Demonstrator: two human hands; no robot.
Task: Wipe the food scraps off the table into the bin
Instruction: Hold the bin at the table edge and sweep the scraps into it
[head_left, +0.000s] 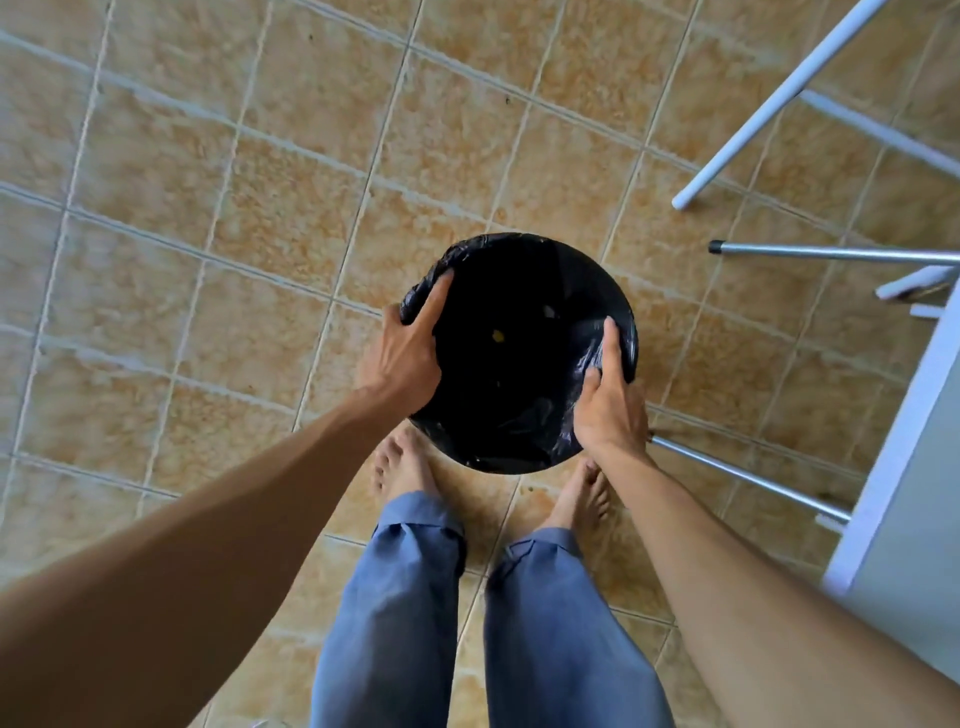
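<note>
- Down on the tiled floor (208, 182), just past the person's two bare feet (402, 462), sits one round bin (519, 291) with a black bag lining it.
- Bin's right between the two hands, mouth facing straight up at the camera. It's round, so no real long axis to speak of.
- Left hand (402, 358) grips the left rim, thumb outside on the bunched-up bag, index finger laid along the inner edge.
- Right hand (610, 400) is clamped on the near-right rim, one finger stretched up along the liner, the others wrapped over the outside.
- Inside it's mostly dark, but I can make out one small yellow scrap (497, 336) and a paler bit farther right. Can't tell what either one is.
- Over on the right: white table edge (904, 467), one white slanted leg (779, 98), and two thin metal legs (831, 253).
</note>
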